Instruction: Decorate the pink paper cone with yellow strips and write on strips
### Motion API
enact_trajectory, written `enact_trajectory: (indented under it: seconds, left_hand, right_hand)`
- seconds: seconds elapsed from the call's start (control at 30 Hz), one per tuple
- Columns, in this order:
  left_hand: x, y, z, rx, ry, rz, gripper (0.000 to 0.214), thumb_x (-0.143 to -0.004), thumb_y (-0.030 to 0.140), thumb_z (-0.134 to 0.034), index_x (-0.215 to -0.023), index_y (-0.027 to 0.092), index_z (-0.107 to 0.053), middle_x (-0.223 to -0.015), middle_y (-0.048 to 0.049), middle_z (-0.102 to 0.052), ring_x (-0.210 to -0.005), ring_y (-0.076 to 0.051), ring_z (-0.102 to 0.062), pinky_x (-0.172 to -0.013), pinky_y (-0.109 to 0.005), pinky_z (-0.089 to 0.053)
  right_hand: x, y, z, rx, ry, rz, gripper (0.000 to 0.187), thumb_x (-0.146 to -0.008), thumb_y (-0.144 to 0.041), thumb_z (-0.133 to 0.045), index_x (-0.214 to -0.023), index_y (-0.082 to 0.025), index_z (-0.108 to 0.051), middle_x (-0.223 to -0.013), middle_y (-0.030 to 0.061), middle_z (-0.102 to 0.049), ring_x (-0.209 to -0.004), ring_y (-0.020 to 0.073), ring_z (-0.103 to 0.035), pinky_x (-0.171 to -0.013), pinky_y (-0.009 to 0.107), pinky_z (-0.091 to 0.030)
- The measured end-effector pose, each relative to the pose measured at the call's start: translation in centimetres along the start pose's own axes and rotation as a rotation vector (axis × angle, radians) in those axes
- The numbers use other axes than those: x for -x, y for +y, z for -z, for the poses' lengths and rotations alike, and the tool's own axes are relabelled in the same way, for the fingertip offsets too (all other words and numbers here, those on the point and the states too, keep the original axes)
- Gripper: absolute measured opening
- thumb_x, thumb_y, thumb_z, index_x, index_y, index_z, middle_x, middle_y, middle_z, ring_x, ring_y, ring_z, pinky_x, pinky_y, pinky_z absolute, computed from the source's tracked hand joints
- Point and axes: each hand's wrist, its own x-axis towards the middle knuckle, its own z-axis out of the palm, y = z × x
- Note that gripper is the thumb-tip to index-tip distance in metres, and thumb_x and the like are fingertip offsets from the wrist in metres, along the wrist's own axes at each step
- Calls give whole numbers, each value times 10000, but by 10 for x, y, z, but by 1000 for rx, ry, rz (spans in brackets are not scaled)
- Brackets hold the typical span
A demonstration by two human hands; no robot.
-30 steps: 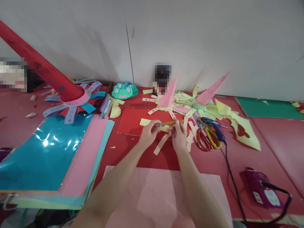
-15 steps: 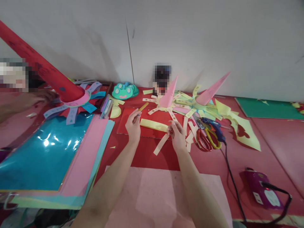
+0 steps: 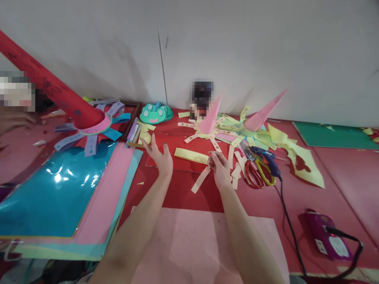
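**Yellow paper strip pinched above a craft-strewn red table**

A person's right hand grasps the right end of the strip between thumb and fingertips. The strip stretches leftward toward the left hand — that hand is released, its fingers spread and its palm bare. A yellowish stick lies just past the left fingertips, beside a few pens; whether finger and stick touch cannot be told.

Beneath the strip, between the two hands, is a red board. Loose pale strips lie below and to the right of the right hand. Farther right of it are scissors with red and yellow handles, a blue glue gun and, nearer the wearer, a purple power box with a cord plugged in.

Straight beyond the right hand rises a pink cone ringed with printed strips; a second pink cone leans to its right. Beyond the left hand sits a green paper frog. Left of that hand, a long red cone tilts over a shiny blue sheet — and at far left, a co-worker's hand shows, blurred. A pink sheet lies between the wearer's forearms.
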Motion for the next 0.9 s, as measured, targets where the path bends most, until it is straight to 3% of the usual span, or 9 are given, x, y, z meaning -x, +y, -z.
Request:
enact_trajectory:
  seconds: [0.03,0.2,0.3,0.4,0.53,0.6,0.7,0.83,0.9]
  left_hand:
    - [1,3,0,0,54,20,444,-850,299,-475,-1281,257,-378,-1510,-64,-52,-1386,-244,-45,-1106,-445,-178]
    - [9,21,-1,18,44,-111,278,-854,295,-464,-1117,221,-515,-1453,-86,-247,-1353,-234,-202,-1085,-401,-232]
    - [16,26,-4,119,-223,-101,243,-883,329,-390,-1035,213,-540,-1021,-67,-622,-989,-173,-584,-881,-315,-446]
    - [22,26,-10,120,-564,-34,267,-899,329,-328,-996,210,-547,-578,35,-576,-541,-112,-572,-593,-225,-467]
    - [25,25,-15,-15,-762,-106,169,-831,238,-444,-882,228,-604,-544,59,-567,-498,-101,-530,-536,-201,-418]
    - [25,25,-15,-28,-755,-117,158,-811,221,-474,-874,232,-618,-563,58,-580,-509,-102,-530,-545,-203,-415]
    - [22,25,-11,-47,-636,-110,199,-837,225,-439,-941,218,-608,-709,18,-612,-614,-112,-558,-622,-219,-434]
    - [16,21,-6,-191,-364,-203,173,-816,203,-500,-940,225,-619,-927,-47,-587,-878,-176,-568,-800,-300,-425]
    - [14,19,-6,-323,-294,-236,185,-769,208,-583,-948,235,-621,-1009,-62,-569,-974,-228,-540,-848,-363,-403]
  right_hand:
    - [0,0,0,7,-1,0,202,-757,-405,-579,-808,-211,-608,-594,-35,-480,-505,68,-416,-448,198,-355]
    - [0,1,0,33,-7,4,220,-756,-419,-573,-822,-212,-604,-602,-34,-487,-505,70,-424,-453,205,-361]
    - [-1,3,1,17,-9,4,213,-756,-411,-575,-817,-210,-609,-593,-41,-492,-492,62,-421,-452,202,-349]
    - [-2,3,1,11,-10,0,218,-760,-413,-568,-811,-204,-610,-592,-43,-503,-477,54,-421,-450,200,-342]
    - [-2,1,0,13,2,-20,235,-741,-424,-578,-798,-198,-606,-578,-48,-499,-470,55,-426,-455,204,-359]
    - [-3,1,0,6,11,-28,237,-733,-424,-584,-795,-196,-603,-573,-50,-498,-471,56,-431,-459,205,-367]
    - [-4,2,2,47,54,-14,251,-742,-437,-566,-810,-198,-599,-570,-50,-500,-449,59,-421,-436,208,-349]
    - [-4,2,6,339,124,79,261,-760,-434,-547,-859,-207,-631,-657,-6,-582,-550,101,-495,-509,239,-389]
    - [-3,1,6,517,113,168,221,-767,-392,-552,-855,-217,-653,-774,25,-625,-666,129,-529,-611,264,-416]
